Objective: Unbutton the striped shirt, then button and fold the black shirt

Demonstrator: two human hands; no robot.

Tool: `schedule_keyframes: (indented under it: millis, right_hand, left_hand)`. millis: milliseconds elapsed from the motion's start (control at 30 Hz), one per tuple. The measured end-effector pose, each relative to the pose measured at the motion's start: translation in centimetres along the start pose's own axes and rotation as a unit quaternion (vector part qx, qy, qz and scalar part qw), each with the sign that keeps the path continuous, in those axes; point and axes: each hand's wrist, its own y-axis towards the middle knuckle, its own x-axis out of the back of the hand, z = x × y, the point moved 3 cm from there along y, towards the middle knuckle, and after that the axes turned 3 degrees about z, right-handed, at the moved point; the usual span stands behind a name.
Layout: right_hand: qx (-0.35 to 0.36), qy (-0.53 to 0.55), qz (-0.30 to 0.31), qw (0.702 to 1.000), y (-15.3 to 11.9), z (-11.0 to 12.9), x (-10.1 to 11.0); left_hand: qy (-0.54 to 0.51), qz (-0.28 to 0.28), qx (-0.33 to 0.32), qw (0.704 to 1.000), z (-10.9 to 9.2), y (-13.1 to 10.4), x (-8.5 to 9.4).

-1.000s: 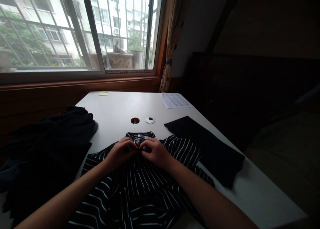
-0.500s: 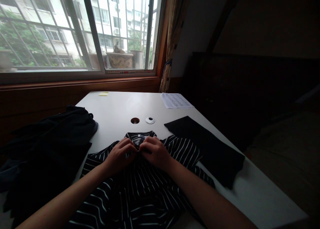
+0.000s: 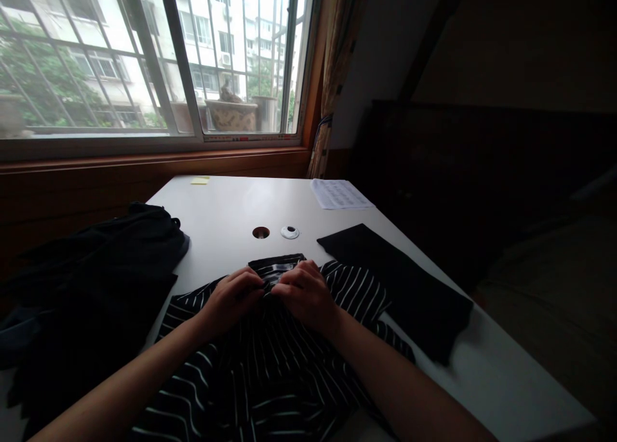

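A black shirt with white stripes (image 3: pixel 274 358) lies spread over the near part of the table, its collar (image 3: pixel 277 260) at the far end. My left hand (image 3: pixel 234 299) is closed on the left side of the collar opening, fingers bent. Close beside it, my right hand (image 3: pixel 307 294) pinches the right side of the opening. A small gap parts the fingertips, and a lighter patch inside the neck shows behind them. Whether a button is between the fingers I cannot tell.
Dark clothing (image 3: pixel 106 268) is heaped at the table's left edge. A folded black cloth (image 3: pixel 400 288) lies to the right. Printed sheets (image 3: pixel 341 194), a yellow note (image 3: pixel 200 180), a cable hole (image 3: pixel 261 232) and its white cover (image 3: pixel 290 232) are farther back on the white table (image 3: pixel 231 201).
My right hand has shifted slightly right along the collar. The collar's far edge now looks straighter and sits a little further right. My left hand has barely moved.
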Motion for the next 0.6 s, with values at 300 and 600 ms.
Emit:
schedule_keyframes:
  millis: [300,600]
  right_hand:
    - [0.008,-0.022,0.032,0.999,0.07,0.2,-0.06]
    - [0.034,-0.029,0.069,0.997,-0.14,0.59,-0.43]
  left_hand:
    - [0.045,-0.045,-0.015,0.998,-0.71,-0.05,0.13]
    - [0.078,-0.057,-0.037,0.995,-0.54,-0.29,0.15]
